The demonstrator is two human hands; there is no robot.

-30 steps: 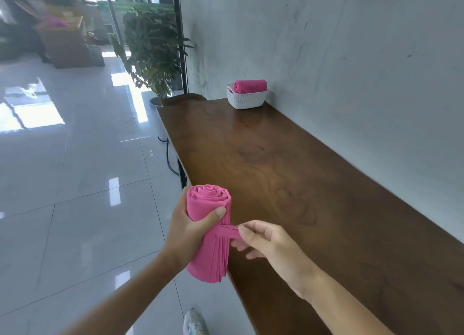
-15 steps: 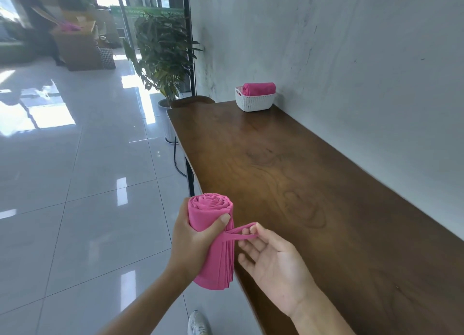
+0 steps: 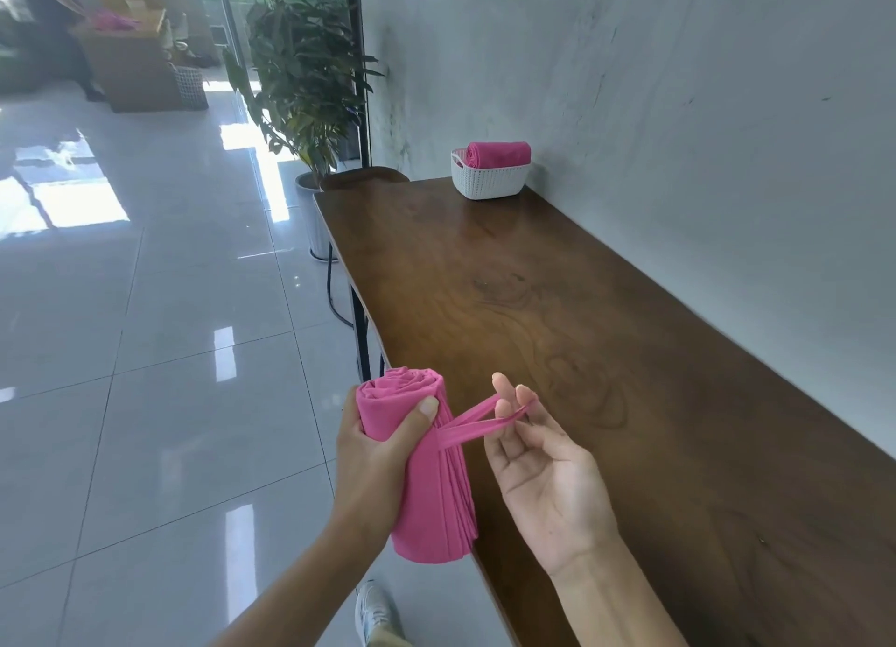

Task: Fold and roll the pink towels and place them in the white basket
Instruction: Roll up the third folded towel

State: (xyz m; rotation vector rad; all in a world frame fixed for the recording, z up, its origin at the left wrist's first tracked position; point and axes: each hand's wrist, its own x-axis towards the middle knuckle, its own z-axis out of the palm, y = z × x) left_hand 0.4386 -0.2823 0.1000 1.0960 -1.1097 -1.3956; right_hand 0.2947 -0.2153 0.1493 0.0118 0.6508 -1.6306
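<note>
Rolled pink towel (image 3: pixel 426 476) held upright at the near left edge of the surface (image 3: pixel 582 331), with a thin strip (image 3: pixel 465 427) stretched out to the right.

The left hand (image 3: pixel 373 457) wraps the roll near its top – its grip is curled round the cloth, with the thumb pressed on the front. The right hand (image 3: pixel 543 472) lies palm up, and its grip pinches the strip, which is hooked over the curled fingertips (image 3: pixel 526 396) and runs taut to the roll. The roll hangs just off the surface's edge, above the tiled floor (image 3: pixel 145 355). At the far end, against the wall (image 3: pixel 679 113), stands the white basket (image 3: pixel 487 185) with a second rolled towel (image 3: pixel 499 153) lying in it – well apart from both hands. A potted plant (image 3: pixel 305 64) stands on the floor by the far left corner of the surface.
</note>
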